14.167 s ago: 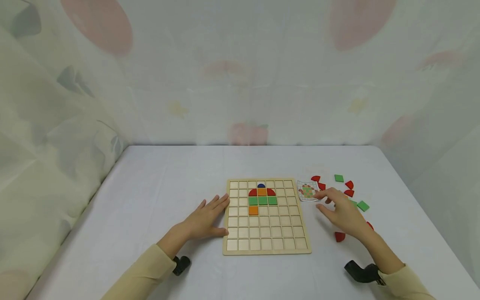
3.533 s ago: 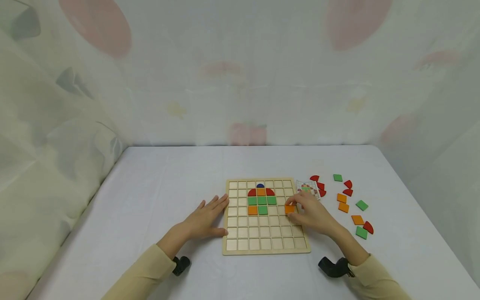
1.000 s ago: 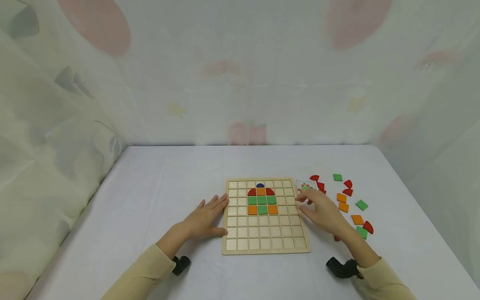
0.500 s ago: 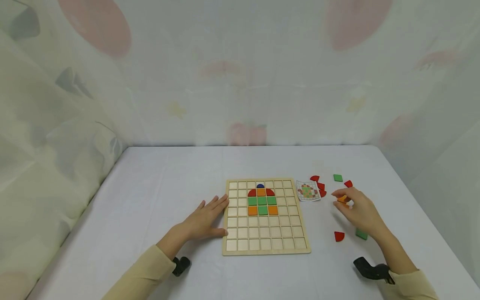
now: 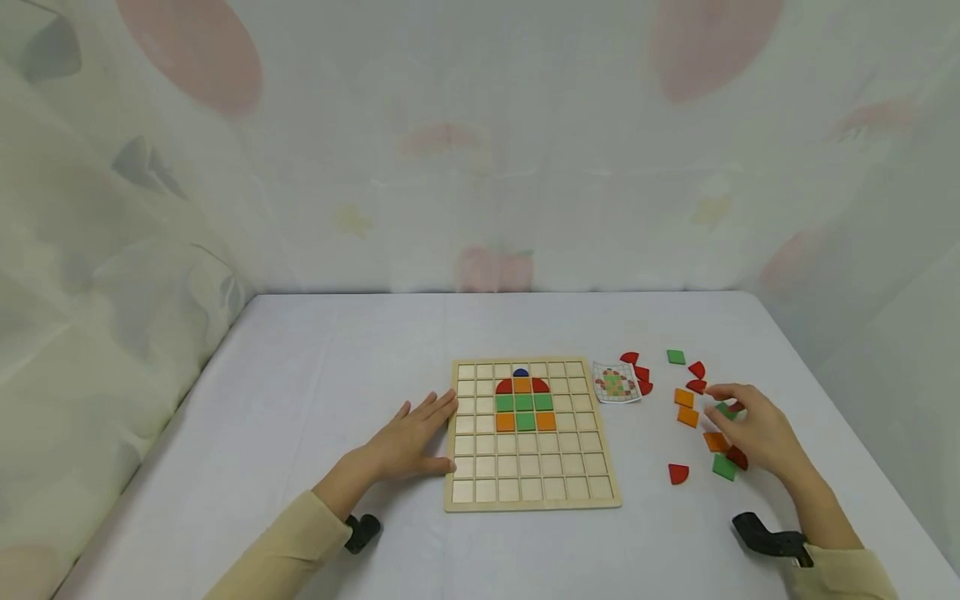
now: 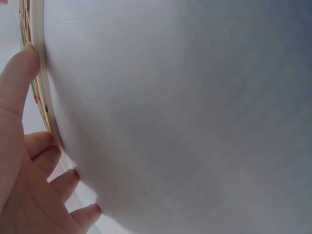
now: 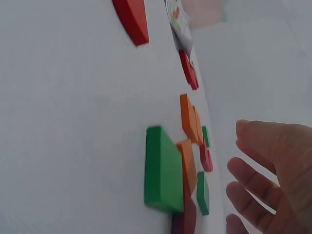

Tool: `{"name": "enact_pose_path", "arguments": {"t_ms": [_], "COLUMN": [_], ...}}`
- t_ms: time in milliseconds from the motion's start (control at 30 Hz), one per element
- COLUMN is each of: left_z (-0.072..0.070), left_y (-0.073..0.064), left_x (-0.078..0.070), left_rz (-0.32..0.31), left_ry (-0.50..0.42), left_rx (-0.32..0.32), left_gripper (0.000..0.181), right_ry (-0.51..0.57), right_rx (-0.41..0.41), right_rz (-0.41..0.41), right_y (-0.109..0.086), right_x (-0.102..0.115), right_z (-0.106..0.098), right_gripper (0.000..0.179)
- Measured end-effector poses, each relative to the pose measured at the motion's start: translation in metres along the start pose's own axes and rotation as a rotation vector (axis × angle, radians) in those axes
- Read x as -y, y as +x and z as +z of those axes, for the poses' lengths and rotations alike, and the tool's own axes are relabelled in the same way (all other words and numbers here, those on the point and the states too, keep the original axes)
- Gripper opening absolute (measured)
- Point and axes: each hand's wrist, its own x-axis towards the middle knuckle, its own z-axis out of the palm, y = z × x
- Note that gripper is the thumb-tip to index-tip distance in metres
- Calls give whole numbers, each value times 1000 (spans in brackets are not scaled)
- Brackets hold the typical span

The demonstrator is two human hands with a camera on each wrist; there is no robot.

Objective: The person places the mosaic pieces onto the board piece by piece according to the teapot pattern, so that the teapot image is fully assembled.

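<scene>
A wooden grid board [image 5: 536, 493] lies on the table. Its upper cells hold a blue piece [image 5: 521, 372], two red quarter-circles [image 5: 504, 386] around an orange square, a row of three green squares [image 5: 524, 402], and a row of orange, green and orange [image 5: 546, 421]. My left hand [image 5: 408, 442] rests with spread fingers against the board's left edge. My right hand [image 5: 761, 429] hovers over the loose pieces at the right, thumb and fingers apart around a green square [image 5: 726, 410], which the hand partly hides. In the right wrist view its fingers [image 7: 261, 139] hold nothing.
A small printed pattern card [image 5: 617, 383] lies right of the board, with red quarter-circles [image 5: 642, 373] beside it. Loose orange squares [image 5: 683, 397], another green square [image 5: 724, 467] and a lone red quarter-circle [image 5: 678, 474] lie farther right. A patterned curtain surrounds the table.
Over the earlier frames, a green and then an orange square were added to the board's fourth row. My right hand then moved right, across the loose pieces. The left hand stays put.
</scene>
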Motion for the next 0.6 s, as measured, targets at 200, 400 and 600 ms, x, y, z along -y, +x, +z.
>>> {"name": "enact_pose_path", "arguments": {"t_ms": [200,400,600], "left_z": [0,0,-1], "left_y": [0,0,-1], "left_x": [-1,-1,-1], "left_rz": [-5,-10,-8], "left_ry": [0,-4,-8], "left_rx": [7,8,7], "left_gripper": [88,88,88], "right_ry": [-13,-45,-53], "right_rx": [40,58,92], "right_rz": [63,107,145], "right_y": [1,1,0], "right_x": [-12,-20,-25], "right_z": [-2,-2,1], "right_gripper": [38,39,42]}}
